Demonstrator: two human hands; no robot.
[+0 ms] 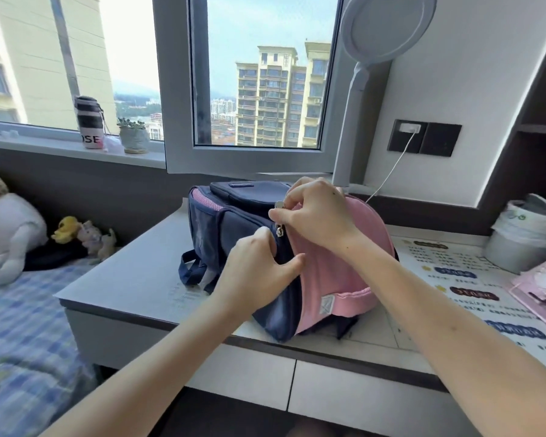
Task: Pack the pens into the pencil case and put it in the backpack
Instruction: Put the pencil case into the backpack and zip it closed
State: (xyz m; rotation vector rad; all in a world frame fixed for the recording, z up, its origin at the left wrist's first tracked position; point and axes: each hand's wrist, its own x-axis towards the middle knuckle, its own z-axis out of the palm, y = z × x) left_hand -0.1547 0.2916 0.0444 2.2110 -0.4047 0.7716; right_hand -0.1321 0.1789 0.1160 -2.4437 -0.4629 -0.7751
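On the surface at centre, the backpack [328, 263] is braced by the left hand [259, 266] clamping its navy side so the right hand [316, 212], at 12 o'clock, can pinch the zipper pull [279, 205].

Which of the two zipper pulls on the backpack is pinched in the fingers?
The upper zipper pull, pinched by the right hand. The lower zipper pull hangs free beside the left hand.
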